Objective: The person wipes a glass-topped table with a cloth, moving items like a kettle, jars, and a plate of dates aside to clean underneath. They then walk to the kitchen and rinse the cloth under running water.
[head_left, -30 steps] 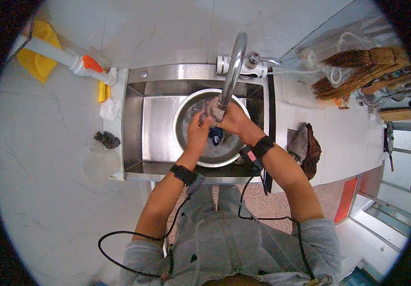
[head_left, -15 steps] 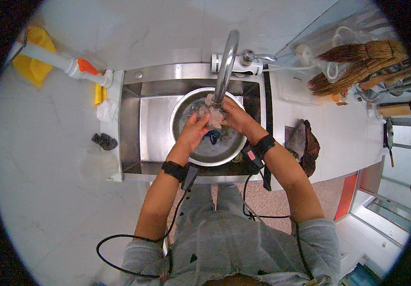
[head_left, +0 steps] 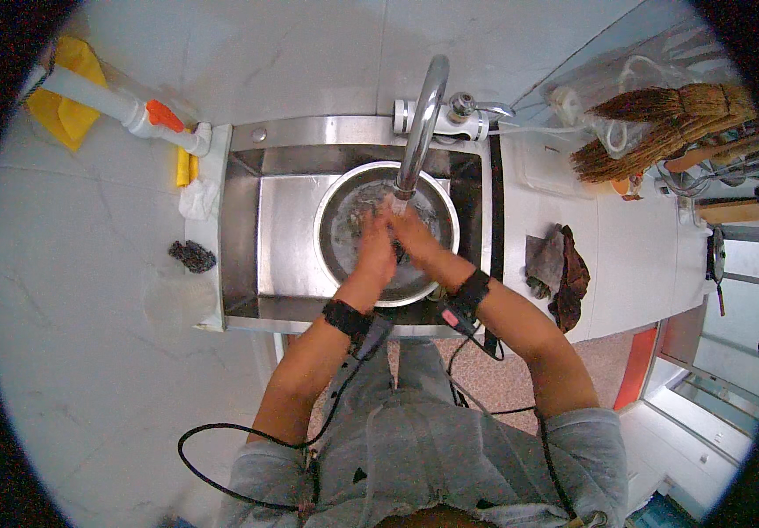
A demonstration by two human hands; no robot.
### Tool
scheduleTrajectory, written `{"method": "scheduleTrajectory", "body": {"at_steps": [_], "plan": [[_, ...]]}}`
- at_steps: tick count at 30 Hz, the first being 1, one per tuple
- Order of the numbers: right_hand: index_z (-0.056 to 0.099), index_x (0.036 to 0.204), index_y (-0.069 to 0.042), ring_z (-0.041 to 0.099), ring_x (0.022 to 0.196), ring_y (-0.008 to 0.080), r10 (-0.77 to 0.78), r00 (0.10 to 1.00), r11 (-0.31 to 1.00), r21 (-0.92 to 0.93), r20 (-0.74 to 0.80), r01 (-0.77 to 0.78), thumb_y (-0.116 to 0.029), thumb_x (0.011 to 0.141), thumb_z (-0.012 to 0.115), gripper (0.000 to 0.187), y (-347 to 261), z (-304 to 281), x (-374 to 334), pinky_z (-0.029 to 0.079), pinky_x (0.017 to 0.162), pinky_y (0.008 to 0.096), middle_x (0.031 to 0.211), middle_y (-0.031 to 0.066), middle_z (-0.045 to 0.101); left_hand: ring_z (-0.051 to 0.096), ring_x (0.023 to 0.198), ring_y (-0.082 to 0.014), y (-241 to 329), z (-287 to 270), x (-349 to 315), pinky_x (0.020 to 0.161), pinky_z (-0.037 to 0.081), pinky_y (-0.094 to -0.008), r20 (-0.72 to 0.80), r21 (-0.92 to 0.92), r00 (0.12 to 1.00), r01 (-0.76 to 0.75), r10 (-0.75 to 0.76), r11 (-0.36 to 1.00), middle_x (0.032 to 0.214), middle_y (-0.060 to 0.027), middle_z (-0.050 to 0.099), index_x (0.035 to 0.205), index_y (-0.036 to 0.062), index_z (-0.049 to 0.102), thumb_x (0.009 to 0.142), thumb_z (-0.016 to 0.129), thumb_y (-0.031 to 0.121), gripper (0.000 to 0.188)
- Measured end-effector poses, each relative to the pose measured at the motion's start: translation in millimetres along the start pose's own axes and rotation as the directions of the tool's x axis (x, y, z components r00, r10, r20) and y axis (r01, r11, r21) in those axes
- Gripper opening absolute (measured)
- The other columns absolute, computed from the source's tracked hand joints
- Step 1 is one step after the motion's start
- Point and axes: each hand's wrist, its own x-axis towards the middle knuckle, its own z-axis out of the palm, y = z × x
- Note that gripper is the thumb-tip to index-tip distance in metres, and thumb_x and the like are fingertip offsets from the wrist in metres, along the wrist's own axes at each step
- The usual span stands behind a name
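Note:
My left hand [head_left: 378, 249] and my right hand [head_left: 415, 236] are pressed close together over a round metal bowl [head_left: 320, 236], under the spout of a curved chrome faucet [head_left: 423, 119]. Their fingers are closed against each other and slightly blurred. Whatever lies between them is hidden. Cloudy, bubbly water [head_left: 344, 233] shows inside the bowl around my hands. A small dark thing shows just below my fingers, too covered to name. The bowl stands in the right part of a stainless steel sink [head_left: 287, 233].
Right of the sink, a grey and brown cloth [head_left: 571, 277] lies on the white counter [head_left: 621, 255]. Straw brushes [head_left: 670, 123] hang farther back. On the left ledge are a dark scrubber [head_left: 192, 256] and a white crumpled wad [head_left: 197, 201]. Black cables [head_left: 188, 458] hang from my wristbands.
My hands have come together and my left hand has moved right. The pale pinkish, lumpy thing seen between them before is no longer visible. More of the water in the bowl shows.

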Motion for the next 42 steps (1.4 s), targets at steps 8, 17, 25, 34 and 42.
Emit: {"method": "scheduleTrajectory", "body": {"at_steps": [8, 17, 25, 34, 42], "plan": [[0.048, 0.125, 0.000, 0.055, 0.103, 0.0200, -0.004, 1.000, 0.989, 0.147, -0.021, 0.007, -0.021, 0.097, 0.043, 0.035, -3, 18, -20, 0.045, 0.086, 0.0340, 0.116, 0.0110, 0.058, 0.058, 0.101, -0.0249, 16, -9, 11, 0.089, 0.047, -0.0401, -0.031, 0.047, 0.975, 0.221, -0.220, 0.974, 0.112, -0.0101, 0.058, 0.113, 0.0074, 0.052, 0.099, 0.037, 0.031, 0.031], [0.040, 0.135, -0.003, 0.058, 0.105, 0.0304, 0.164, 0.972, 0.980, -0.087, -0.169, -0.180, -0.034, 0.098, 0.040, 0.048, 19, -1, 12, 0.044, 0.090, 0.0364, 0.122, 0.0219, 0.056, 0.052, 0.108, -0.0207, -4, -13, -4, 0.092, 0.043, -0.0353, 0.181, 0.415, 0.980, -0.154, 0.084, 0.897, 0.121, -0.0104, 0.053, 0.127, 0.0011, 0.045, 0.098, 0.040, 0.038, 0.047], [0.042, 0.135, -0.005, 0.045, 0.117, 0.0182, 0.217, 0.976, 0.976, -0.024, -0.031, -0.218, -0.030, 0.096, 0.047, 0.046, -1, -11, 12, 0.036, 0.097, 0.0317, 0.129, 0.0074, 0.050, 0.056, 0.097, -0.0214, 8, 3, -13, 0.086, 0.046, -0.0359, 0.124, -0.030, 0.989, 0.091, -0.086, 0.995, 0.108, -0.0069, 0.058, 0.131, 0.0086, 0.044, 0.099, 0.039, 0.029, 0.037], [0.047, 0.121, -0.011, 0.051, 0.104, 0.0206, 0.135, 0.988, 0.905, 0.415, -0.079, -0.091, -0.033, 0.099, 0.042, 0.032, 30, 20, -3, 0.041, 0.090, 0.0408, 0.116, 0.0063, 0.054, 0.054, 0.107, -0.0216, 24, 4, -4, 0.093, 0.044, -0.0386, 0.156, -0.035, 0.975, 0.165, -0.158, 0.986, 0.116, -0.0080, 0.056, 0.123, 0.0075, 0.047, 0.100, 0.040, 0.028, 0.032], [0.056, 0.110, -0.015, 0.057, 0.093, 0.0255, 0.399, 0.917, 0.674, 0.677, 0.004, -0.296, -0.039, 0.095, 0.048, 0.030, 22, -45, 26, 0.048, 0.085, 0.0406, 0.104, 0.0063, 0.061, 0.049, 0.114, -0.0201, 16, -31, -6, 0.098, 0.040, -0.0410, 0.261, -0.112, 0.949, 0.211, -0.176, 0.971, 0.123, -0.0031, 0.054, 0.124, 0.0128, 0.050, 0.097, 0.048, 0.032, 0.033]]}}
